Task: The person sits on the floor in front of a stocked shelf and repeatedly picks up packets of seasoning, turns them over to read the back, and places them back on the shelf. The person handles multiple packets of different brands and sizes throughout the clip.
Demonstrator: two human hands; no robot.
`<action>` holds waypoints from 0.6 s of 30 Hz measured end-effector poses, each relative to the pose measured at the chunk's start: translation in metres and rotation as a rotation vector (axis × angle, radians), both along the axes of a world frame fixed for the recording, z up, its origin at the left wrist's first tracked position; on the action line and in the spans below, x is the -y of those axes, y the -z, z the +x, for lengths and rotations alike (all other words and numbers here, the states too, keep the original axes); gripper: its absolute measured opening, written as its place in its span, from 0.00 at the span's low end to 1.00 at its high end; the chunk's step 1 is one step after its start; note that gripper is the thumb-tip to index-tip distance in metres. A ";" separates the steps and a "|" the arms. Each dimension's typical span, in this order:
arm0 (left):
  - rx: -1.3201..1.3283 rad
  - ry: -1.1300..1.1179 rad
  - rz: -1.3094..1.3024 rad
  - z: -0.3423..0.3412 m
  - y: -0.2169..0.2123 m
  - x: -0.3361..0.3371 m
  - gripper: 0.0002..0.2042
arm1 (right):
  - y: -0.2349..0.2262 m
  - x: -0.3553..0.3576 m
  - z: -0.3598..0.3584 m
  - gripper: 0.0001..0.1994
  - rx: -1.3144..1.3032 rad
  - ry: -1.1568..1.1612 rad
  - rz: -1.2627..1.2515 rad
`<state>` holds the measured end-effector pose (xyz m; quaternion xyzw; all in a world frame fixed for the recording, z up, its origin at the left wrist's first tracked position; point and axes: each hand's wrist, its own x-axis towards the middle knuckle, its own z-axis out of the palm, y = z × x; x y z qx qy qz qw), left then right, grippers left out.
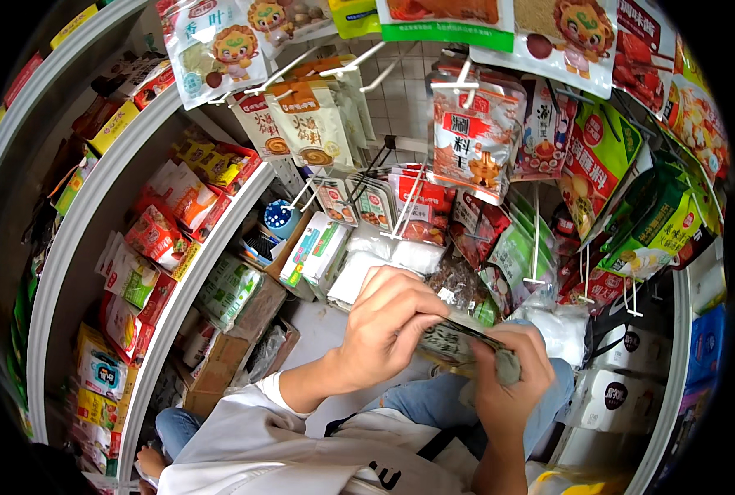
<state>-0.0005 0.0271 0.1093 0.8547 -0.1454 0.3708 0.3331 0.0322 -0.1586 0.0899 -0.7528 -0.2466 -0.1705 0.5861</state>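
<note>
In front of my lap, a small greenish-beige packet (448,341) with dark print is held between both hands. My left hand (396,318) pinches its upper left end, the fingers bent and pressed together. Closed round its right end is my right hand (512,371), with the thumb lying on the packet's face. Part of the packet is covered by the fingers, and its exact kind cannot be read from here. Just beyond the hands hang white wire hooks with red seasoning pouches (475,136) and cream-and-brown pouches (314,124).
Curved shelves (194,285) with coloured packets run along the left. Below the hooks stand white-and-green boxes (314,247) and a cardboard box (227,359). White wrapped packs (611,400) are stacked at right. Bare hook tips (586,297) jut out near my right hand.
</note>
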 end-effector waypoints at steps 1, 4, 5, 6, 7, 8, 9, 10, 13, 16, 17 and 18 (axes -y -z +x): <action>0.025 -0.022 0.022 -0.002 -0.002 -0.004 0.06 | -0.004 -0.006 0.002 0.09 -0.039 -0.044 -0.001; 0.099 -0.049 0.076 -0.006 -0.004 -0.017 0.07 | -0.009 -0.021 0.006 0.09 -0.111 -0.148 -0.009; 0.105 -0.061 0.084 -0.008 -0.006 -0.022 0.07 | -0.008 -0.027 0.009 0.09 -0.097 -0.182 0.005; 0.112 -0.074 0.093 -0.009 -0.007 -0.026 0.08 | -0.008 -0.032 0.012 0.09 -0.084 -0.216 0.018; 0.118 -0.086 0.101 -0.010 -0.007 -0.030 0.08 | -0.011 -0.037 0.013 0.09 -0.077 -0.220 0.033; 0.141 -0.092 0.104 -0.009 -0.009 -0.035 0.08 | -0.014 -0.044 0.014 0.08 -0.068 -0.230 0.050; 0.147 -0.102 0.111 -0.009 -0.012 -0.040 0.08 | -0.018 -0.050 0.017 0.08 -0.059 -0.239 0.067; 0.153 -0.111 0.119 -0.007 -0.016 -0.045 0.08 | -0.021 -0.055 0.021 0.07 -0.021 -0.228 0.045; 0.170 -0.161 0.137 0.004 -0.036 -0.063 0.07 | -0.035 -0.077 0.036 0.07 0.005 -0.214 0.028; 0.134 -0.177 0.054 0.034 -0.055 -0.083 0.04 | -0.057 -0.104 0.063 0.09 -0.107 -0.205 0.141; 0.096 -0.209 0.001 0.037 -0.063 -0.092 0.04 | -0.064 -0.120 0.070 0.10 -0.132 -0.237 0.227; 0.036 -0.210 -0.009 0.044 -0.072 -0.100 0.06 | -0.069 -0.126 0.081 0.10 -0.153 -0.259 0.222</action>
